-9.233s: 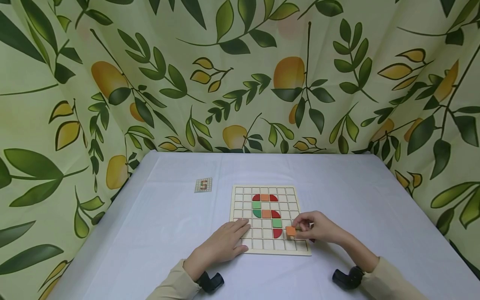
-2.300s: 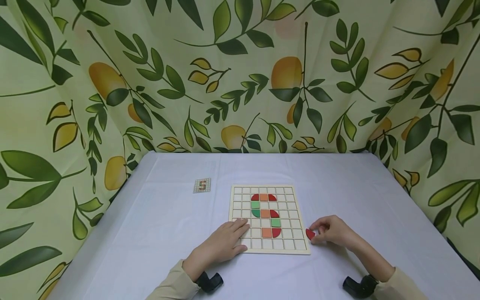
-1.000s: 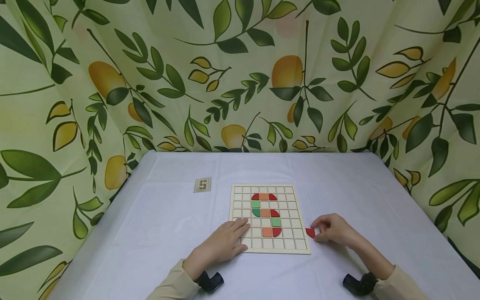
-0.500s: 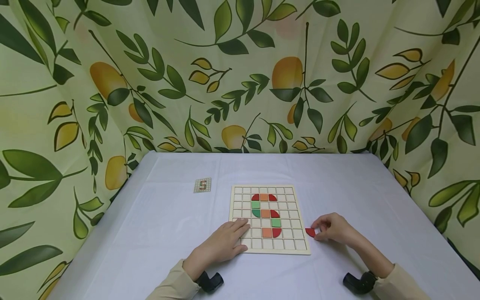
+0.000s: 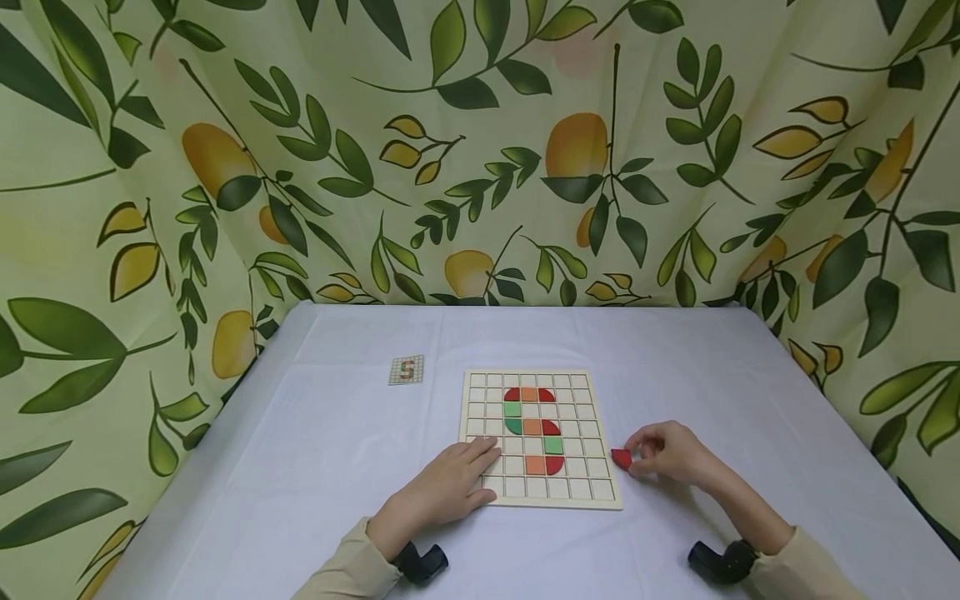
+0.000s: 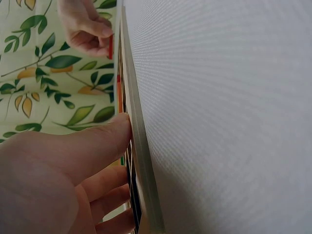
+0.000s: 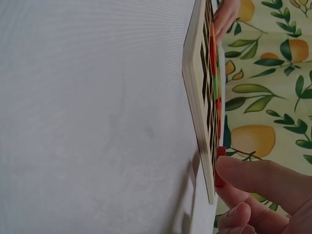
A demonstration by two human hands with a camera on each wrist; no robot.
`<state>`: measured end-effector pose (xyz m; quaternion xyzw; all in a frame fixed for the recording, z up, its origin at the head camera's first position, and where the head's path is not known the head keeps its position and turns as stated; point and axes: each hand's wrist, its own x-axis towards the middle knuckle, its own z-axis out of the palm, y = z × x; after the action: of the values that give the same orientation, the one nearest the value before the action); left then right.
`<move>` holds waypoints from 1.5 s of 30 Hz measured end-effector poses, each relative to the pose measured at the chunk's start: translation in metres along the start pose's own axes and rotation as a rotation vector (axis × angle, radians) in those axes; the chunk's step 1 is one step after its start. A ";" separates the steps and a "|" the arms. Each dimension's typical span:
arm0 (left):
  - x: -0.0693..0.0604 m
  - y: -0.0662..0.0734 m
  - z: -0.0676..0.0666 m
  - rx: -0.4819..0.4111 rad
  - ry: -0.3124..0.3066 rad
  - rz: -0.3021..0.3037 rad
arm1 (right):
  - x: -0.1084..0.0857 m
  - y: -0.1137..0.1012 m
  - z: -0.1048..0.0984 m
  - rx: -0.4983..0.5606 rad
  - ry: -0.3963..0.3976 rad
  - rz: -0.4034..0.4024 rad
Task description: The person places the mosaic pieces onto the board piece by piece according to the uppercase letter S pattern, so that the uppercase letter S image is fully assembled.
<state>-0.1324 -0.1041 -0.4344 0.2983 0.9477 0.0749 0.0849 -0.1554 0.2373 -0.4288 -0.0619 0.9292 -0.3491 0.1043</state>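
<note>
A light wooden grid board (image 5: 592,492) lies on the white table, with red, orange and green tiles set in it in an S-like curve. My left hand (image 5: 446,483) rests on the board's left edge, fingers straight; its thumb (image 6: 109,139) lies along the rim in the left wrist view. Just off the board's right edge, my right hand (image 5: 670,454) pinches a red quarter-round tile (image 5: 621,458) between thumb and fingers. In the right wrist view that red tile (image 7: 221,168) appears edge-on, raised above the table.
A small card (image 5: 407,369) printed with a coloured S-like pattern on a grid lies on the white tablecloth (image 5: 337,433), left of the board. A leaf-and-fruit curtain (image 5: 495,167) hangs behind the table. Black devices (image 5: 722,562) are strapped to both wrists.
Earlier, the right hand held an orange tile over the board; that tile now sits left of the lowest red one. The red tile in the right hand has since turned and lifted slightly. The left hand stayed put.
</note>
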 end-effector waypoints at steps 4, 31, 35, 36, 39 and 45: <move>0.000 0.000 0.001 0.004 0.001 0.005 | 0.001 -0.001 -0.001 0.013 0.004 -0.037; 0.000 0.001 0.003 0.031 -0.001 0.006 | 0.008 -0.027 0.025 0.126 -0.065 -0.096; 0.000 0.001 0.002 0.036 0.009 0.009 | 0.011 -0.030 0.029 0.129 -0.069 -0.110; 0.000 0.002 0.002 0.037 0.010 0.010 | 0.011 -0.030 0.030 0.128 -0.069 -0.114; 0.000 0.002 0.002 0.037 0.013 0.011 | 0.014 -0.032 0.032 0.127 -0.070 -0.130; 0.000 0.001 0.002 0.042 0.015 0.018 | 0.016 -0.038 0.034 0.136 -0.081 -0.156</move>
<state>-0.1317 -0.1034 -0.4362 0.3081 0.9469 0.0581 0.0707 -0.1613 0.1842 -0.4310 -0.1409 0.8908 -0.4156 0.1180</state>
